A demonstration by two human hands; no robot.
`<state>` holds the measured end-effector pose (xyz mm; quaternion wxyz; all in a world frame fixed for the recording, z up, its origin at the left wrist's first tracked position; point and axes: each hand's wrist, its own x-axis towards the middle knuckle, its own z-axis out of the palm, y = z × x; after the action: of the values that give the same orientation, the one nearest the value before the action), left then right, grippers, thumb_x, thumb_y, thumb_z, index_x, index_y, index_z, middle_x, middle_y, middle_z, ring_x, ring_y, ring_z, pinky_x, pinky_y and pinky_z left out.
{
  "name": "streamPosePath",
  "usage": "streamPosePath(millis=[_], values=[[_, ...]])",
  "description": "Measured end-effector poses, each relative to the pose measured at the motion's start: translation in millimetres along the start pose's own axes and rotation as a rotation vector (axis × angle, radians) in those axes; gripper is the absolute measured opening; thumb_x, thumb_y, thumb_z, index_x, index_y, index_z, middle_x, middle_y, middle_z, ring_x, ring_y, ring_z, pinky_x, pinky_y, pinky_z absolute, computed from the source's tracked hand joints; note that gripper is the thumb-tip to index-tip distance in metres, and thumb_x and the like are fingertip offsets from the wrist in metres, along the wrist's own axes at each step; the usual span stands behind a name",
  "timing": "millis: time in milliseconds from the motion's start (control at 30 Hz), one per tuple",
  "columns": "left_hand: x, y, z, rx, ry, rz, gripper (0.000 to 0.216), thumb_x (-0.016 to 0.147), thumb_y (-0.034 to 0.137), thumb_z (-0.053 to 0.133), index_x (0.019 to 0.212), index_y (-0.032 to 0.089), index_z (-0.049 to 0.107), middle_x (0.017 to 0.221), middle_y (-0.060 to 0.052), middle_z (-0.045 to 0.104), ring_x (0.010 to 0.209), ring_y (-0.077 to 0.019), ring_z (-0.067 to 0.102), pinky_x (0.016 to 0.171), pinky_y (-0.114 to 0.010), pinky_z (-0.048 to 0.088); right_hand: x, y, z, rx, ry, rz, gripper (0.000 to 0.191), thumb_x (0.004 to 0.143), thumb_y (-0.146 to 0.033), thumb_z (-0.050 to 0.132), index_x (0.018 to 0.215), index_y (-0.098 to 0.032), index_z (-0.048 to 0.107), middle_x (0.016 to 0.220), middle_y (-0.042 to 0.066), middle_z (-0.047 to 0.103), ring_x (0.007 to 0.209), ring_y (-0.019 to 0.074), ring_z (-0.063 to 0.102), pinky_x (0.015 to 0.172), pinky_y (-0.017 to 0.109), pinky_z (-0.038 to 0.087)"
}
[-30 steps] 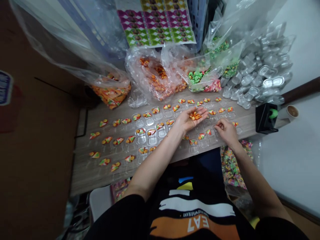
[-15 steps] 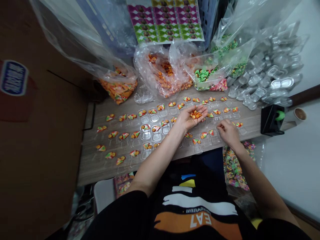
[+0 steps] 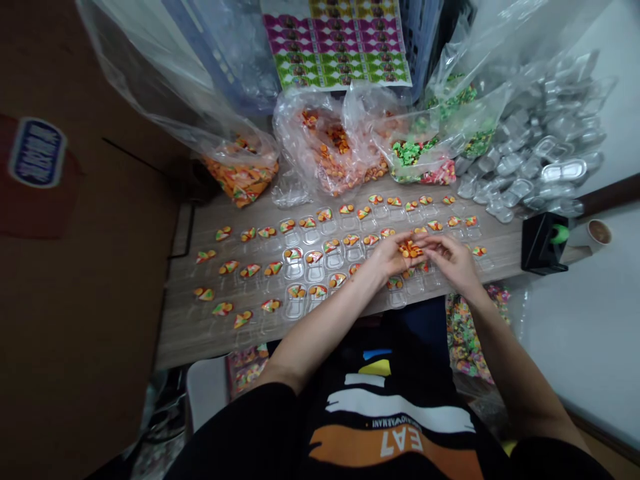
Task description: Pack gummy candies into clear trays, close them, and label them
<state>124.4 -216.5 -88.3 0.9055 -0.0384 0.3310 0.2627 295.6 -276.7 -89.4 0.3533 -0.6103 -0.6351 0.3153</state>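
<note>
My left hand [image 3: 393,255] is cupped palm up over the rows of trays and holds a heap of small orange pieces [image 3: 411,249]. Against that heap, my right hand [image 3: 451,262] has its thumb and fingertips pinched together; whatever is between them is hidden. Below and around both hands stand small clear plastic trays [image 3: 295,269] in rows. Many carry a pizza-slice-shaped piece [image 3: 314,257] together with a round orange piece. Some trays lie hidden under my hands and left forearm.
Along the back of the table sit plastic bags of orange pieces [image 3: 333,160], pizza-slice pieces [image 3: 240,177] and green pieces [image 3: 407,152]. Clear containers [image 3: 563,170] are heaped at the right, near a black tape dispenser [image 3: 545,243]. A label sheet [image 3: 340,50] hangs on a blue crate [image 3: 423,40].
My left hand has moved slightly right and down with the orange pieces. My right hand has shifted left, and its fingertips now meet the heap in my left palm.
</note>
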Motion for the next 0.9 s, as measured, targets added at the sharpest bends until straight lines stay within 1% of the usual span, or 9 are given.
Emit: streamPosePath(millis=[67, 133, 233, 333, 533, 633, 767, 833, 900], values=[[2, -11, -1, -0.036, 0.039, -0.008, 0.024, 0.096, 0.012, 0.043, 0.095, 0.011, 0.067, 0.067, -0.007, 0.07, 0.06, -0.0169, 0.07, 0.075, -0.034, 0.061, -2, -6, 8, -0.042, -0.052, -0.027, 0.013, 0.085, -0.029, 0.061, 0.093, -0.024, 0.071, 0.107, 0.006, 0.071, 0.092, 0.0216, 0.065, 0.084, 0.037, 0.05], [2, -17, -2, -0.065, 0.054, -0.011, 0.023, 0.095, 0.01, 0.043, 0.092, 0.012, 0.066, 0.064, -0.006, 0.069, 0.058, -0.0165, 0.069, 0.079, -0.037, 0.062, -5, -7, 11, 0.006, -0.066, 0.014, 0.009, 0.084, -0.029, 0.062, 0.087, -0.024, 0.069, 0.106, 0.006, 0.072, 0.089, 0.0209, 0.065, 0.082, 0.037, 0.052], [-2, -22, -5, -0.075, 0.037, -0.023, 0.023, 0.095, 0.01, 0.042, 0.091, 0.011, 0.065, 0.073, -0.01, 0.073, 0.068, -0.0199, 0.073, 0.087, -0.045, 0.061, -9, -6, 9, 0.201, -0.085, 0.119, 0.018, 0.082, -0.037, 0.067, 0.095, -0.023, 0.068, 0.101, 0.005, 0.073, 0.082, 0.0189, 0.065, 0.075, 0.033, 0.054], [-4, -22, -7, -0.074, 0.042, -0.02, 0.024, 0.095, 0.009, 0.041, 0.093, 0.01, 0.065, 0.081, -0.013, 0.075, 0.079, -0.0222, 0.076, 0.091, -0.047, 0.06, -10, -9, 5, 0.269, -0.075, 0.163, 0.028, 0.079, -0.041, 0.071, 0.101, -0.024, 0.067, 0.097, 0.004, 0.072, 0.079, 0.0175, 0.064, 0.07, 0.031, 0.055], [-12, -7, -7, -0.038, 0.032, -0.002, 0.032, 0.097, 0.011, 0.039, 0.113, 0.005, 0.065, 0.092, -0.019, 0.076, 0.09, -0.0239, 0.076, 0.089, -0.039, 0.061, -14, 3, 0, 0.293, 0.056, 0.193, 0.025, 0.079, -0.045, 0.072, 0.09, -0.023, 0.066, 0.089, 0.003, 0.066, 0.072, 0.0167, 0.061, 0.058, 0.028, 0.052], [-20, 8, -9, -0.062, 0.07, 0.077, 0.034, 0.096, 0.012, 0.041, 0.121, 0.004, 0.063, 0.095, -0.019, 0.076, 0.096, -0.0253, 0.076, 0.09, -0.037, 0.06, -24, 15, 2, 0.148, 0.075, 0.174, 0.02, 0.083, -0.042, 0.067, 0.085, -0.023, 0.065, 0.088, 0.003, 0.062, 0.076, 0.0187, 0.061, 0.063, 0.031, 0.054], [-28, 20, -11, -0.102, 0.093, 0.142, 0.036, 0.094, 0.011, 0.041, 0.123, 0.005, 0.062, 0.097, -0.018, 0.076, 0.099, -0.0252, 0.075, 0.092, -0.038, 0.059, -36, 19, 10, -0.273, 0.023, 0.031, 0.012, 0.091, -0.028, 0.055, 0.083, -0.024, 0.063, 0.09, 0.005, 0.062, 0.085, 0.0219, 0.061, 0.079, 0.036, 0.05], [-31, 21, -12, -0.105, 0.11, 0.144, 0.036, 0.094, 0.01, 0.041, 0.122, 0.005, 0.063, 0.097, -0.018, 0.075, 0.097, -0.0249, 0.076, 0.092, -0.038, 0.059, -38, 18, 15, -0.431, 0.014, -0.002, 0.015, 0.094, -0.025, 0.051, 0.083, -0.024, 0.062, 0.091, 0.006, 0.063, 0.086, 0.0225, 0.06, 0.079, 0.036, 0.048], [-32, 19, -14, -0.1, 0.121, 0.134, 0.035, 0.095, 0.01, 0.042, 0.121, 0.004, 0.063, 0.096, -0.018, 0.075, 0.094, -0.0247, 0.076, 0.09, -0.037, 0.06, -38, 19, 18, -0.502, 0.024, -0.029, 0.017, 0.096, -0.024, 0.049, 0.084, -0.024, 0.062, 0.092, 0.007, 0.063, 0.086, 0.0231, 0.06, 0.077, 0.036, 0.047]])
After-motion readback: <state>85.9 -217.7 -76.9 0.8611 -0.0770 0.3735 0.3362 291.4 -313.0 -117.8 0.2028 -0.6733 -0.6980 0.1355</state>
